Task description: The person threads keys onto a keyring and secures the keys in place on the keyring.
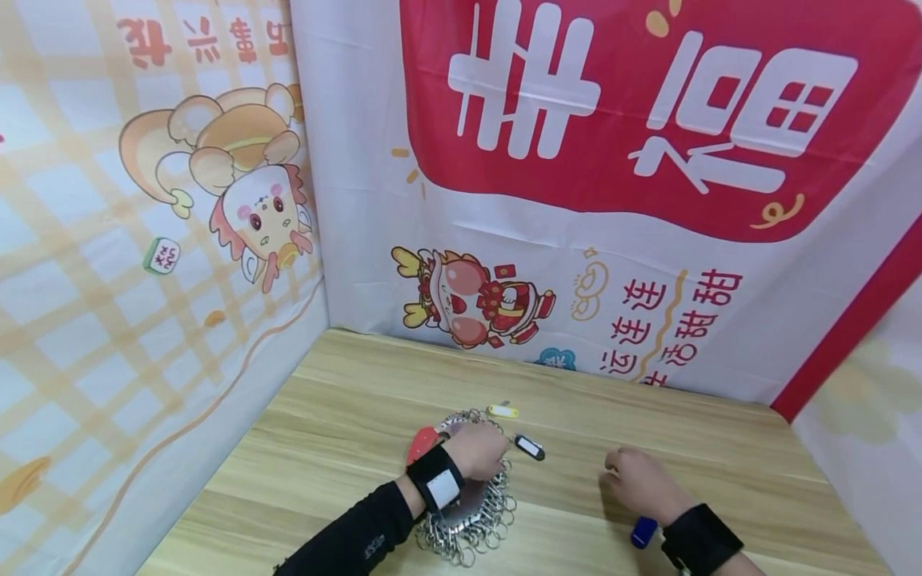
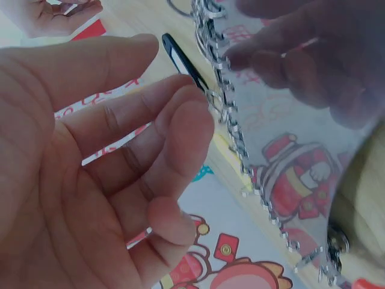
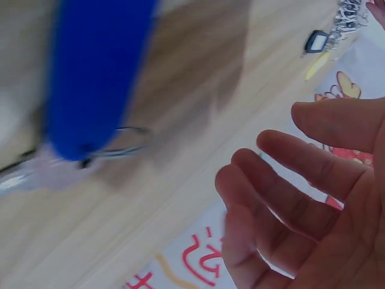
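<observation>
A round reflective plate [image 1: 471, 504] lies on the table with many metal key rings [image 1: 461, 554] hung around its edge. Over it is my left hand [image 1: 479, 450], its fingers loosely bent and holding nothing. The left wrist view mirrors that hand in the plate's shiny surface [image 2: 264, 126]. A black key tag [image 1: 531, 448] and a yellow key tag [image 1: 503, 411] are at the plate's far right side. Farther right, my right hand [image 1: 644, 484] hovers with relaxed fingers and no object in it. By that wrist is a blue key tag [image 1: 643, 532] with a metal ring [image 3: 129, 143].
Something red [image 1: 422, 444] sits at the plate's left edge, partly behind the left wrist. Printed cloth walls [image 1: 360, 200] border the wooden table [image 1: 346, 384] at the back and both sides. A pale translucent piece [image 3: 66, 171] lies by the blue tag.
</observation>
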Demonstrator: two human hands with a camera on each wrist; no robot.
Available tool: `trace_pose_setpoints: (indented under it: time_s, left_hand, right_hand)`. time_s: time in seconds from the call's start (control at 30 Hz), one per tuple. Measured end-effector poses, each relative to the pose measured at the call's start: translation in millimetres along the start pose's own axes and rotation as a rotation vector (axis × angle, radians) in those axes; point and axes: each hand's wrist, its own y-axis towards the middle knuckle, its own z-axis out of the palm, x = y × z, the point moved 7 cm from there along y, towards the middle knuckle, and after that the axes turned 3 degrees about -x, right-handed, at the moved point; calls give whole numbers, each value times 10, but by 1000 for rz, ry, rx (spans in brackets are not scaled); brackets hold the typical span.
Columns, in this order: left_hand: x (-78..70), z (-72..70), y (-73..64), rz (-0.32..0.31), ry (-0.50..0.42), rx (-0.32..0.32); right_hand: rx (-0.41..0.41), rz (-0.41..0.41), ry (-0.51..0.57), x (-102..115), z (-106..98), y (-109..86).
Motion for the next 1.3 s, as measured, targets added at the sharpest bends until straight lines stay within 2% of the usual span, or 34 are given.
trace_pose_setpoints:
  time_s: [0.07, 0.23, 0.5, 0.73, 0.93, 1.3]
  left_hand:
    - [-34, 17, 26, -7, 27, -18]
    - [-148, 39, 47, 33, 90, -77]
    - [-219, 44, 67, 45, 130, -114]
    - [-316, 38, 89, 104, 184, -166]
    - [-348, 41, 106, 117, 230, -170]
    - [-359, 64, 152, 92, 191, -145]
  right_hand:
    - [25, 33, -8, -77, 21, -50]
    - [70, 114, -22, -224, 62, -161]
    - [80, 139, -71, -341, 99, -267]
    - [93, 181, -50, -425, 93, -333]
    - [97, 170, 12, -406, 47, -388]
    - [157, 171, 73, -412, 41, -456]
